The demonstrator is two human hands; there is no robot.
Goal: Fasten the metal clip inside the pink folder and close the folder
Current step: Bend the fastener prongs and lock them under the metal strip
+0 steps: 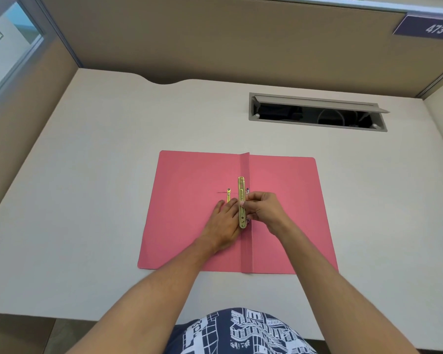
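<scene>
**A:** Where did the pink folder (189, 213) sit?

**B:** It lay open and flat on the pale desk (87, 175), both covers spread, its spine crease running from twelve to six o'clock through the middle. From the centre of the desk it sat toward six o'clock, close to the person.

**A:** And the metal clip?

**B:** The long brass bar (241, 185) lay along the crease, pointing twelve to six. A shorter brass prong (228, 195) stood at its nine o'clock side, just beside it, on the left cover.

**A:** What were the hands doing?

**B:** The left hand (224, 226) rested palm down on the left cover, fingers stretched flat toward twelve o'clock, touching the lower end of the prong and pressing against the bar's nine o'clock edge. It gripped nothing; it only pressed down. The right hand (264, 209) came in from the three o'clock side, fingers curled tight, thumb and forefinger pinched on the middle of the bar.

**A:** Was the bar locked down?

**B:** I could not tell; the fingers covered that part.

**A:** Anything else on the desk?

**B:** A grey cable hatch (317, 112) at about one o'clock from the folder, well apart, its lid tilted open. A partition (215, 34) stood at twelve o'clock, with a number plate (430, 28) reading 473.
</scene>
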